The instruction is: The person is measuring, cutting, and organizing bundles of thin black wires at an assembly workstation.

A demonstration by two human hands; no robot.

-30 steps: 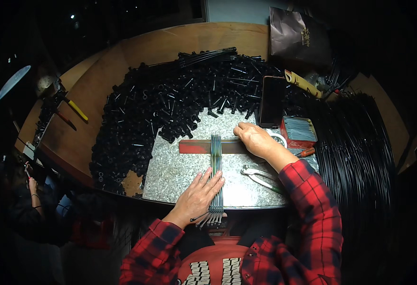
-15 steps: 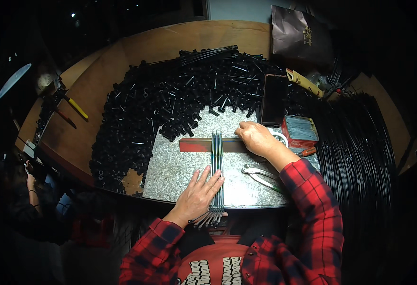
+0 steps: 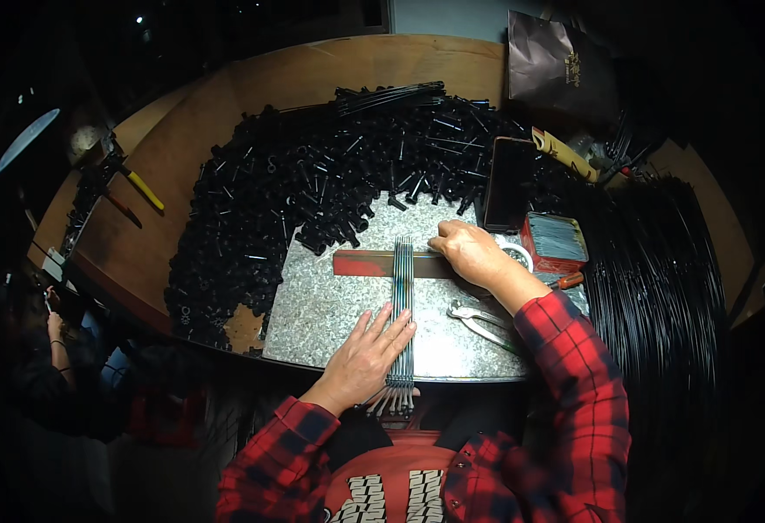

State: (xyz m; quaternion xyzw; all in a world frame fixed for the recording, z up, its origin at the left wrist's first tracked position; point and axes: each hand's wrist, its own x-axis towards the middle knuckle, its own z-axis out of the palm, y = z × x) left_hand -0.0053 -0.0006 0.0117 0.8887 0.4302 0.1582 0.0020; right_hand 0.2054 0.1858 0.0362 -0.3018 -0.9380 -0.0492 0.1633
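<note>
A flat row of thin dark metal rods (image 3: 403,296) lies across a red-and-brown bar (image 3: 361,263) on a speckled grey slab (image 3: 304,305). My left hand (image 3: 361,362) rests on the rods with its fingers stretched over them, and its thumb seems to pass beneath. Below the slab's front edge the rods' bent ends fan out a little. My right hand (image 3: 470,253) is closed over the bar's right part, its fingertips beyond the bar's far edge; what they hold, if anything, is hidden. Between my right forearm and the rods lie pincers (image 3: 478,324).
A large heap of black tube-like parts (image 3: 252,200) curves around the slab. At the right are a dark phone (image 3: 506,183), a red box of thin pieces (image 3: 557,242), a screwdriver (image 3: 567,281) and many long black rods (image 3: 653,279). Another person's hand (image 3: 54,327) shows far left.
The bent ends of the rods near my left hand have drawn closer together. Both hands keep nearly the same places; the whole view has shifted slightly.
</note>
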